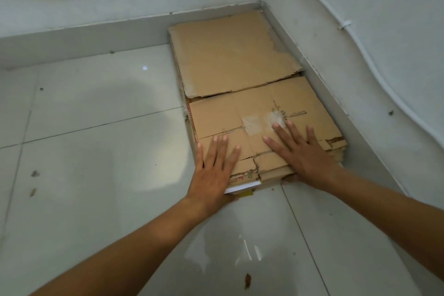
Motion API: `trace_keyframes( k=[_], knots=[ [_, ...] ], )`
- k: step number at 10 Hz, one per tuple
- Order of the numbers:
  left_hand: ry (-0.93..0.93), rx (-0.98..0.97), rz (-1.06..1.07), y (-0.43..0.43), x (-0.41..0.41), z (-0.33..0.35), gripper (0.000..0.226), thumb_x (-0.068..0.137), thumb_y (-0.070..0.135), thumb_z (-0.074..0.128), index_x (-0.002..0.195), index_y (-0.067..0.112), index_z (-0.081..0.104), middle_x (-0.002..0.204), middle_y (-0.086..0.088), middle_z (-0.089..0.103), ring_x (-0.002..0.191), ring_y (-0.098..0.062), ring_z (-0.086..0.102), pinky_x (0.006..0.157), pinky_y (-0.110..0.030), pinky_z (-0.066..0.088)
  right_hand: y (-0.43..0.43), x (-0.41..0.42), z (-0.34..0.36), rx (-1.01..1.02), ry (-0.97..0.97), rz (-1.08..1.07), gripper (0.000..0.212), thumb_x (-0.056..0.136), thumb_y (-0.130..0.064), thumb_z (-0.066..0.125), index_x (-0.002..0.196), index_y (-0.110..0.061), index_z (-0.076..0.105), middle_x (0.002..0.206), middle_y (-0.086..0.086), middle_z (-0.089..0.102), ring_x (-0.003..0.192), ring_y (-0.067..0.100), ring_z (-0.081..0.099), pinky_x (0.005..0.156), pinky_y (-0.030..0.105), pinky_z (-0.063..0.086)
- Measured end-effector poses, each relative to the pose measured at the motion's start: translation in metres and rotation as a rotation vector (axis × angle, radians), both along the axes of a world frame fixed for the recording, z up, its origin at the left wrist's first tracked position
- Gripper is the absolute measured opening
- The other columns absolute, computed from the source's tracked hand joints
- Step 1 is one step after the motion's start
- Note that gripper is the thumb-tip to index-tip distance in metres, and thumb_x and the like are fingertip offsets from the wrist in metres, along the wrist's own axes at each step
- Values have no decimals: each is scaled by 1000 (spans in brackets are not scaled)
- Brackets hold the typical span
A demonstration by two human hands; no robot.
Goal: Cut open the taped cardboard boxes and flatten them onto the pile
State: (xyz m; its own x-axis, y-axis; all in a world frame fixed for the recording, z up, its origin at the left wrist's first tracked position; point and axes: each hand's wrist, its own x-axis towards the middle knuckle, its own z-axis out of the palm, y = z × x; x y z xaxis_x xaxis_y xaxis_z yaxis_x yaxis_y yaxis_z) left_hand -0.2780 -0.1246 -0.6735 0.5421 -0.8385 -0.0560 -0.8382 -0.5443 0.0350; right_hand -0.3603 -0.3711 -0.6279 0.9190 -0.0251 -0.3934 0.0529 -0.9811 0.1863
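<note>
A pile of flattened brown cardboard (230, 60) lies on the floor in the corner of the room. Its top sheet at the near end (216, 115) carries patches of clear tape (254, 125) and torn edges. My left hand (213, 168) presses flat on the near left part of that sheet, fingers straight and spread. My right hand (300, 149) presses flat on the near right part, fingertips reaching the tape. Both thumbs hang at the pile's near edge, where a white sheet edge (242, 187) sticks out from under the cardboard.
White glossy floor tiles (96, 151) stretch to the left and toward me. A low white skirting (96, 31) and walls close the corner behind and right of the pile. A white cable (374, 65) runs along the wall. Small brown debris (247, 280) lies on the floor.
</note>
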Motion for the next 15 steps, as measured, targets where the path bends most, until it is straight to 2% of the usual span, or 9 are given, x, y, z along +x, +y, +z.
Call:
trace_keyframes(
  k=[1,2,3,5,7,10,11,13,15],
  knots=[
    [111,-135,-78,3,9,10,108,78,76,49,154,19,-1,160,-11,-11,147,-25,-17,114,-56,-11,-6,-1,3,101,-22,44,116,67,-85,42,140,-35,-33,153,8,-29,139,31,-29,113,59,-4],
    [431,-506,184,-3,28,26,96,82,79,27,154,21,2,160,3,-11,146,-11,-15,118,-35,-13,-9,5,16,261,-58,-46,99,65,-93,4,140,-39,-30,153,-3,-33,138,13,-34,118,44,-9],
    [753,-905,697,-19,72,41,85,87,72,34,154,24,11,161,5,9,147,-10,8,121,-35,8,-9,16,18,340,-168,-228,96,69,-86,0,149,-34,-12,158,-2,-17,144,16,-19,119,40,-4],
    [1110,-936,992,-30,173,40,68,98,54,36,152,18,20,158,1,23,143,-20,23,113,-37,20,-12,32,11,281,-148,-346,86,78,-77,5,150,-32,-9,159,2,-16,145,21,-15,117,41,-4],
    [1050,-915,920,-58,184,24,58,105,34,27,154,16,0,160,1,10,146,-17,13,115,-30,13,-22,47,3,281,-151,-433,85,80,-80,1,149,-33,-12,157,0,-21,144,18,-20,116,40,-7],
    [844,-815,830,-62,192,-2,56,105,32,23,154,18,-2,162,-2,3,148,-16,4,121,-35,6,-35,65,2,287,10,-477,77,82,-69,7,146,-37,-22,153,0,-32,140,21,-30,115,45,-14],
    [830,-789,818,-56,193,5,55,104,29,28,153,10,10,158,-10,15,146,-25,16,120,-39,14,-31,65,7,269,9,-491,73,90,-65,14,148,-34,-19,154,2,-29,142,22,-26,116,45,-12],
    [441,-689,615,-38,124,13,55,103,32,35,153,19,16,161,-1,-4,148,-12,-4,113,-21,5,-15,62,23,286,-60,-392,64,97,-55,17,151,-30,-9,158,0,-17,145,17,-16,118,39,-4],
    [528,-472,549,-23,118,30,60,101,43,34,154,24,10,161,-1,-7,147,-15,-10,121,-34,5,-4,78,43,246,-25,-367,64,98,-53,26,152,-23,8,160,4,-2,147,23,-2,118,41,10]
  ],
)
